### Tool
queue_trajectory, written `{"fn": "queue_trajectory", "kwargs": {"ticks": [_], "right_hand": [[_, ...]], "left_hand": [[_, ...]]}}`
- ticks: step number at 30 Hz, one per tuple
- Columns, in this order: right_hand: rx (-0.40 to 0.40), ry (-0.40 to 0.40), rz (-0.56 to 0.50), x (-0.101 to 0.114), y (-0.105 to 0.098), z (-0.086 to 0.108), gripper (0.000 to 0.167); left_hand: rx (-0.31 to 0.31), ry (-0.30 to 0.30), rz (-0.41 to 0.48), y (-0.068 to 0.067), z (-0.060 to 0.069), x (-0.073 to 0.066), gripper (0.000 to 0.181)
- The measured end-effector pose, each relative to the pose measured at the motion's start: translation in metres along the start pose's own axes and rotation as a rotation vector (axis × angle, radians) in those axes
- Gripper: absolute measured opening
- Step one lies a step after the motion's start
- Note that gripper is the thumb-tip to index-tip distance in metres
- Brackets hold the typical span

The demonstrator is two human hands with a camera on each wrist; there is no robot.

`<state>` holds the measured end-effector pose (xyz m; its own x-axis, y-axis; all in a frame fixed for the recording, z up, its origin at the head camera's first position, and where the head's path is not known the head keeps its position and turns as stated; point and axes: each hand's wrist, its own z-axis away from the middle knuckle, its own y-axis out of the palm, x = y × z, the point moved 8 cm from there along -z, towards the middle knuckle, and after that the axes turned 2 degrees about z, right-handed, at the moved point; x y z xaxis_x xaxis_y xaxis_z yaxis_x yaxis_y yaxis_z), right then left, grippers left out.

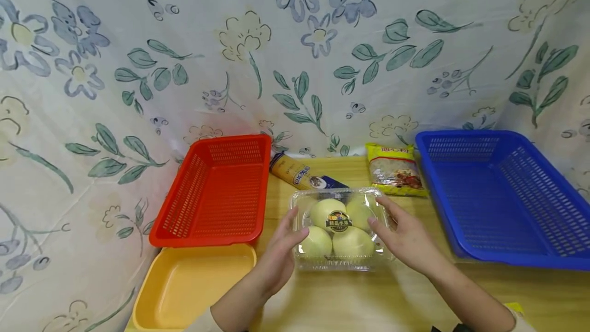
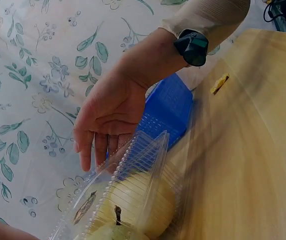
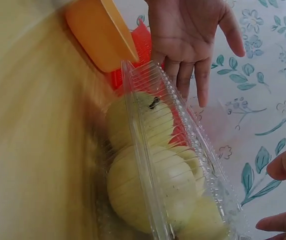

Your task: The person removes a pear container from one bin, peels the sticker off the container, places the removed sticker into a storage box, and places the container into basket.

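Observation:
A clear plastic clamshell box point(image 1: 322, 266) stands in the middle of the wooden table in the head view. Inside it lie several pale yellow-green pears point(image 1: 354, 242), and a dark round label point(image 1: 338, 222) is on the lid. My left hand point(image 1: 278, 252) is at the box's left side, thumb apart from the fingers. At the right side is my right hand point(image 1: 407, 234), its fingertips by the lid's edge. Each wrist view shows the opposite hand, left point(image 3: 183, 35) and right point(image 2: 115, 107), with fairly straight fingers beside the box; whether they touch it cannot be told.
To the left is a red basket point(image 1: 203, 240), with a yellow-orange tub point(image 1: 193, 281) in front. A blue basket point(image 1: 444, 219) stands at the right. Behind the box lie a yellow-and-blue packet point(image 1: 295, 170) and a yellow food bag point(image 1: 397, 168). A floral curtain point(image 1: 295, 106) hangs behind.

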<state>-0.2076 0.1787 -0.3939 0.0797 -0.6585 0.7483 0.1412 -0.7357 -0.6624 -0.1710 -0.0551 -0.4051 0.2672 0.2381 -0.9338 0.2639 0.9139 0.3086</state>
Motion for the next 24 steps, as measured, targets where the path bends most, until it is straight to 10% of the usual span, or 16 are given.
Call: {"fn": "queue_trajectory", "kwargs": {"ticks": [9, 24], "right_hand": [[-0.017, 0.026, 0.020, -0.024, 0.027, 0.005, 0.069], [-0.115, -0.041, 0.093, -0.029, 0.017, -0.021, 0.058]], "left_hand": [[-0.092, -0.017, -0.108, -0.020, -0.002, 0.029, 0.086], [-0.218, 0.054, -0.455, -0.033, -0.014, 0.015, 0.072]]}}
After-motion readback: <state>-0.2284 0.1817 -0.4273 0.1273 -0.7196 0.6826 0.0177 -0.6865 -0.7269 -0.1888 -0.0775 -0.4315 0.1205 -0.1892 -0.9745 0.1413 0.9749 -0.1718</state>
